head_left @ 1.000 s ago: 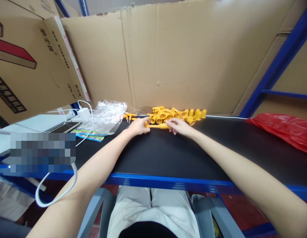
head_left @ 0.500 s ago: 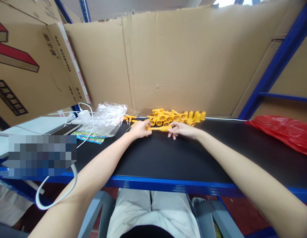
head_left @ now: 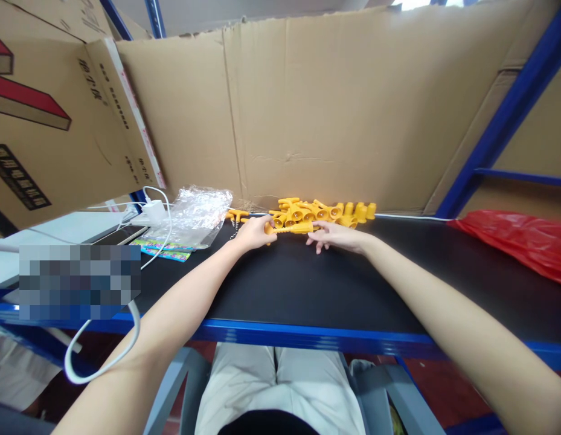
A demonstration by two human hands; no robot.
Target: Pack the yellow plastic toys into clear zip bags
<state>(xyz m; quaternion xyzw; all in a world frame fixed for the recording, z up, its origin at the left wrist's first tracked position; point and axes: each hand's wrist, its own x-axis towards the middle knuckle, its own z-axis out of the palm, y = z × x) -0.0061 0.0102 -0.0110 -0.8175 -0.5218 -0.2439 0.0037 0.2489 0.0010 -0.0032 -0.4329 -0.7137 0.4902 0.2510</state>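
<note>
Since half a second ago, the right end of the slim yellow plastic piece with a spiral-ribbed shaft [head_left: 301,228] has risen slightly; it spans the gap between both hands, over the flat black tabletop [head_left: 284,278] and before the heap of yellow plastic funnel-mouthed parts [head_left: 307,212]; the left hand [head_left: 254,234] grasps its left end; the right hand [head_left: 337,237] pinches its thicker right end, other fingers loosely bent below; a crumpled clear plastic bag [head_left: 194,211] lies leftward; a glossy red plastic bag [head_left: 511,241] lies well apart, rightward.
</note>
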